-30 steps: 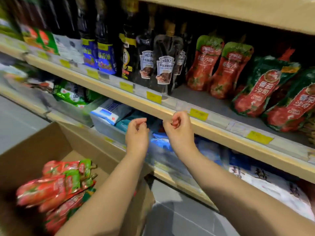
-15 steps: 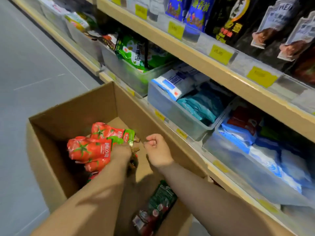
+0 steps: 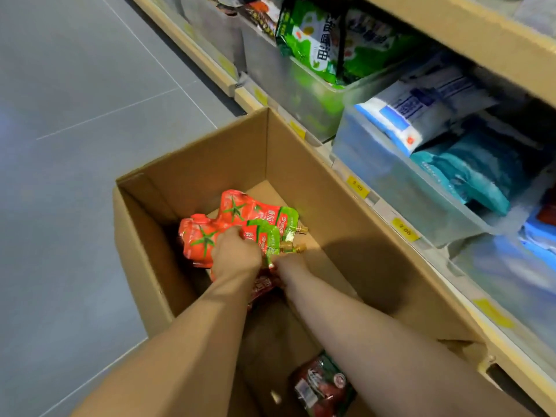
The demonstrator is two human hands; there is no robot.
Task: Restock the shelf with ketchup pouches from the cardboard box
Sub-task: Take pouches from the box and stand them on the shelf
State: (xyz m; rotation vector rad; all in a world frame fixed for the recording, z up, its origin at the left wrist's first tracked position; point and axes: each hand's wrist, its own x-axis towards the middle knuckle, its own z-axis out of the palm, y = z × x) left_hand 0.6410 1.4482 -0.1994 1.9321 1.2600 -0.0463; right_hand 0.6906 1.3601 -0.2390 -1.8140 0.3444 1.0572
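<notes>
An open cardboard box (image 3: 210, 164) stands on the floor against the shelf. Inside lie red ketchup pouches with tomato pictures and green tops: one at the back (image 3: 255, 210), one in front of it (image 3: 201, 239). My left hand (image 3: 236, 255) is down in the box, closed over the front pouch. My right hand (image 3: 290, 266) is beside it, fingers curled into the pile at a lower pouch (image 3: 264, 287); its grip is hidden. A darker pouch (image 3: 323, 386) lies at the near end of the box.
The shelf's wooden edge (image 3: 400, 233) with yellow price tags runs along the box's right side. Clear bins above it hold green bags (image 3: 319, 40) and white-blue and teal packs (image 3: 427, 115). Grey tiled floor (image 3: 75, 145) lies to the left.
My view dropped from the upper shelf to the box. Both hands left the shelf edge and went down into the box; the left closed on a pouch, the right reached in beside it.
</notes>
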